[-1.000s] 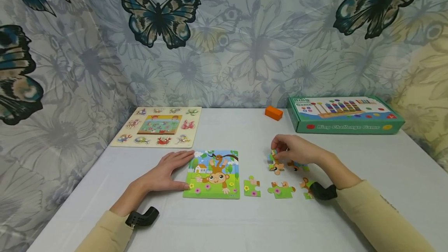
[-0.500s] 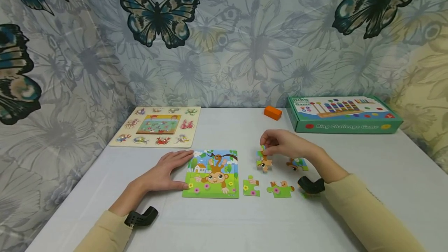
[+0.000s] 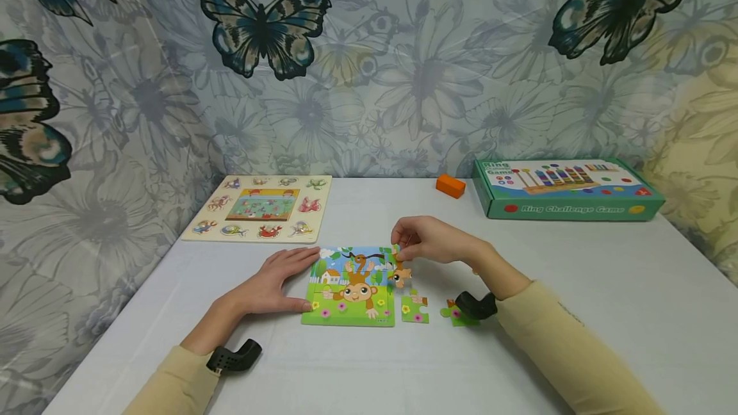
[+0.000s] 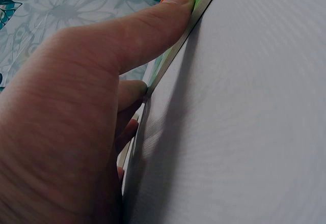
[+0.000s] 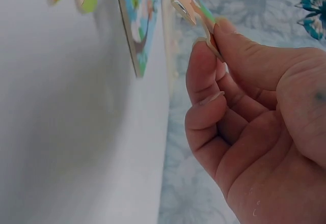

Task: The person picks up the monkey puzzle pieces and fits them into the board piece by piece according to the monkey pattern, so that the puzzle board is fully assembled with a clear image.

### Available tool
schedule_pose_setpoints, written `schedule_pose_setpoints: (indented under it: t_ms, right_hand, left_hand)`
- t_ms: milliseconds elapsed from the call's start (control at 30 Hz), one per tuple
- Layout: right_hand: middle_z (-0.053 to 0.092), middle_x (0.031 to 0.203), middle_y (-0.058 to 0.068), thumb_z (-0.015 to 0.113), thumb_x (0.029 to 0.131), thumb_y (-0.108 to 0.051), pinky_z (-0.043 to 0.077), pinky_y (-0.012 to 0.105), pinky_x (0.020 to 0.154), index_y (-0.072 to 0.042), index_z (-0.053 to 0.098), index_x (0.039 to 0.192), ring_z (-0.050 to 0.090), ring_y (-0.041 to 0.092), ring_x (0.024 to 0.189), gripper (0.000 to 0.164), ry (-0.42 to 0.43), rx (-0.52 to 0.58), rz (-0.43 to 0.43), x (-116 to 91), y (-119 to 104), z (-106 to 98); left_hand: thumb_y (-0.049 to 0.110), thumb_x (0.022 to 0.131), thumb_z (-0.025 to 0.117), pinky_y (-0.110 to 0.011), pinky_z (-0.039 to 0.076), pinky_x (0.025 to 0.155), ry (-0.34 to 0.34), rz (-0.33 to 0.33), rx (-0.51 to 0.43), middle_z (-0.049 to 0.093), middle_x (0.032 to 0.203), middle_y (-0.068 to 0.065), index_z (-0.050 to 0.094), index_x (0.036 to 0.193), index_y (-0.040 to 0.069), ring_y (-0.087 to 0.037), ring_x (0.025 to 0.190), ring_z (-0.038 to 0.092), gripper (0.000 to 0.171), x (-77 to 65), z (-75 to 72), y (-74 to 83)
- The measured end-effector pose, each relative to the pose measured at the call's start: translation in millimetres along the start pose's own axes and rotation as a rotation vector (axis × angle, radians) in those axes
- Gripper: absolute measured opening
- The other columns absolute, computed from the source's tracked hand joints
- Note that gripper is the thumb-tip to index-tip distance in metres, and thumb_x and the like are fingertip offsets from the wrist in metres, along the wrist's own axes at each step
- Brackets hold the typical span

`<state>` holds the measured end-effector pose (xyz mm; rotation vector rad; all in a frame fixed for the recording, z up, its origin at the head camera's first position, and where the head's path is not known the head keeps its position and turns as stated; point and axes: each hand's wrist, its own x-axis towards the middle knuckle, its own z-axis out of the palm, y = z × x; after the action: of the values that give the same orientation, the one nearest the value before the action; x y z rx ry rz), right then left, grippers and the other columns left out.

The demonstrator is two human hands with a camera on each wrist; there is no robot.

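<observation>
My left hand (image 3: 271, 284) rests at the left edge of a square monkey puzzle board (image 3: 346, 303), fingers extended. In the left wrist view its thumb (image 4: 153, 28) touches the board's edge. My right hand (image 3: 441, 240) pinches a jigsaw piece (image 3: 400, 276) with part of a monkey's face on it. The piece overlaps the board's right edge in the head view. Up close in the right wrist view, the jigsaw piece (image 5: 184, 0) is held between thumb and index finger, tilted above the table. A flower piece (image 3: 414, 309) lies just right of the board.
Another green piece (image 3: 455, 314) lies farther right, partly hidden by the right wrist camera (image 3: 477, 305). The right forearm covers other pieces. Behind stand a sea-animal board (image 3: 265, 232), an orange block (image 3: 450, 186) and a green Ring Challenge Game box (image 3: 576, 210), before a butterfly-patterned backdrop (image 3: 426, 95).
My right hand has carried the monkey-face jigsaw piece leftward, from among the loose pieces to the board's right edge. The left hand has stayed in place.
</observation>
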<state>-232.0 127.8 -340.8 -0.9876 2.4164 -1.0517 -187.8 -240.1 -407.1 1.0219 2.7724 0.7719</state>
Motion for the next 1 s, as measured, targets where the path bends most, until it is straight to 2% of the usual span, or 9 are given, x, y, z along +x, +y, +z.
schedule_pose_setpoints:
  t_ms: [267, 600, 1000]
  right_hand:
    - [0.06, 0.084, 0.002, 0.074, 0.093, -0.007, 0.048, 0.031, 0.071, -0.003, 0.061, 0.103, 0.054, 0.017, 0.077, 0.017, -0.017, 0.026, -0.029, 15.0, -8.9, 13.3]
    - [0.061, 0.085, 0.001, 0.075, 0.092, -0.007, 0.048, 0.028, 0.069, -0.005, 0.061, 0.103, 0.055, 0.017, 0.077, 0.017, -0.026, 0.033, -0.019, 32.0, -14.8, 26.0]
    - [0.061, 0.085, 0.001, 0.075, 0.093, -0.01, 0.05, 0.026, 0.072, -0.006, 0.062, 0.103, 0.057, 0.015, 0.077, 0.017, -0.062, 0.034, -0.031, 49.6, -21.1, 44.6]
  left_hand:
    - [0.051, 0.079, 0.079, -0.059, 0.009, 0.117, -0.004, -0.004, -0.005, 0.035, 0.161, -0.005, 0.04, 0.156, 0.009, -0.033, 0.148, 0.025, 0.096, 0.9, 0.1, 0.4]
    - [0.052, 0.08, 0.079, -0.06, 0.01, 0.116, 0.002, 0.006, 0.0, 0.036, 0.161, -0.007, 0.04, 0.156, 0.008, -0.034, 0.148, 0.026, 0.096, 0.2, 0.6, -0.5]
    - [0.053, 0.081, 0.078, -0.059, 0.009, 0.116, 0.002, 0.005, -0.007, 0.035, 0.161, -0.005, 0.04, 0.156, 0.01, -0.032, 0.148, 0.026, 0.095, 0.4, 0.8, -1.0]
